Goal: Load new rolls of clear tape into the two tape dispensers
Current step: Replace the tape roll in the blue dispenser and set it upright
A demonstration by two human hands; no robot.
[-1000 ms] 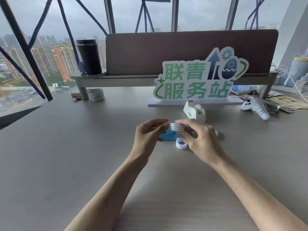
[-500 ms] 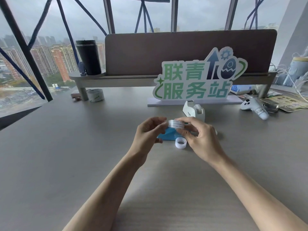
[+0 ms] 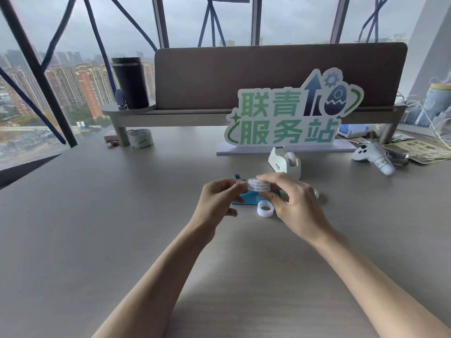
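Tape roll: a clear roll (image 3: 259,185) held up off the table, between my two hands, right over the blue dispenser.
My right hand (image 3: 296,203): thumb and forefinger pinch the roll from its right side; the other fingers are curled loosely beneath.
My left hand (image 3: 216,202): fingertips are pressed to the roll's left edge; whether they grip a loose tape end I cannot tell.
Blue dispenser (image 3: 246,200): on the table just behind my hands, mostly hidden by them.
White ring (image 3: 265,209): a small empty core lying flat on the table, just near of the blue dispenser, beside my right thumb.
White dispenser (image 3: 284,162): upright on the table, farther off and a little right of my hands.
Sign (image 3: 288,113): green lettered board standing behind the white dispenser.
Far left: a larger tape roll (image 3: 141,138) by the shelf leg, a dark tumbler (image 3: 130,82) on the shelf above.
Far right: a white controller (image 3: 373,156) on the table.
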